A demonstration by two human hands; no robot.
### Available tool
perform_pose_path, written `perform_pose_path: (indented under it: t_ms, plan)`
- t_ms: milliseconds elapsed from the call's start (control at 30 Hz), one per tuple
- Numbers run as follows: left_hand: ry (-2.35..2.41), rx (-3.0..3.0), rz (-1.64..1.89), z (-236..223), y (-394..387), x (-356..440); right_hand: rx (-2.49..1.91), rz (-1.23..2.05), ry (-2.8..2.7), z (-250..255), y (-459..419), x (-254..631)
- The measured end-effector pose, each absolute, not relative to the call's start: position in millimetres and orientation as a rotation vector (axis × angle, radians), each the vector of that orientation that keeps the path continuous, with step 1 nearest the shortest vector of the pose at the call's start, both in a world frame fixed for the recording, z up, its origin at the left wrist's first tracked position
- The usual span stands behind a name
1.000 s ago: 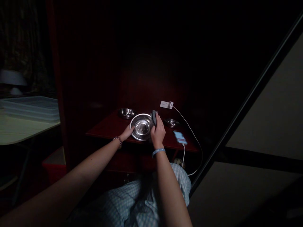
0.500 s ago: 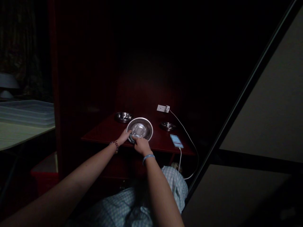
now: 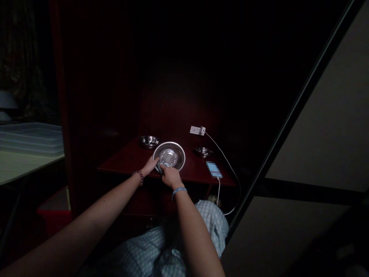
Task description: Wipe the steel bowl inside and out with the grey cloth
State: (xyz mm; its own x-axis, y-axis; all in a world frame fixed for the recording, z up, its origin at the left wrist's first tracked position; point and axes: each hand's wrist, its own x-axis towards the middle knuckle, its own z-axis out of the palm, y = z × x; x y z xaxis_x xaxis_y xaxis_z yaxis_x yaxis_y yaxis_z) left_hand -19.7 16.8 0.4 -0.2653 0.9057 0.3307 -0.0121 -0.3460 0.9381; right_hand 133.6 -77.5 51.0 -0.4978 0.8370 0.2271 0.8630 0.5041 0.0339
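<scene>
A shiny steel bowl (image 3: 176, 157) is tilted toward me above the front edge of the dark red desk (image 3: 115, 161). My left hand (image 3: 150, 165) grips its left rim, thumb on the inner side. My right hand (image 3: 171, 177) is closed at the bowl's near lower side, fingers curled against the rim. A small greyish patch shows between the two hands; what it is, and what the right fingers hold, I cannot make out. Behind the bowl on the left stands another steel bowl (image 3: 150, 142). A smaller steel bowl (image 3: 203, 152) stands to the right.
A phone (image 3: 213, 169) lies at the desk's right, on a white cable (image 3: 227, 161) near a wall socket (image 3: 197, 130). Stacked clear plastic lids or boxes (image 3: 31, 138) rest on a pale table (image 3: 25, 167) at left. Checked cloth (image 3: 211, 223) covers my lap.
The view has shifted slightly, so everything sits a little higher and further left. Both hands stay on the bowl in nearly the same position.
</scene>
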Motion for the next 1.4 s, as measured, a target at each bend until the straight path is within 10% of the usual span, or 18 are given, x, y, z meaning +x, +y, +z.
perform_pose_path:
  t_ms: [1400]
  plan:
    - [1.043, 1.215, 1.704, -7.1, 26.5, -19.7, -1.607, -0.2, -2.528, 56.8, -75.9, 139.0]
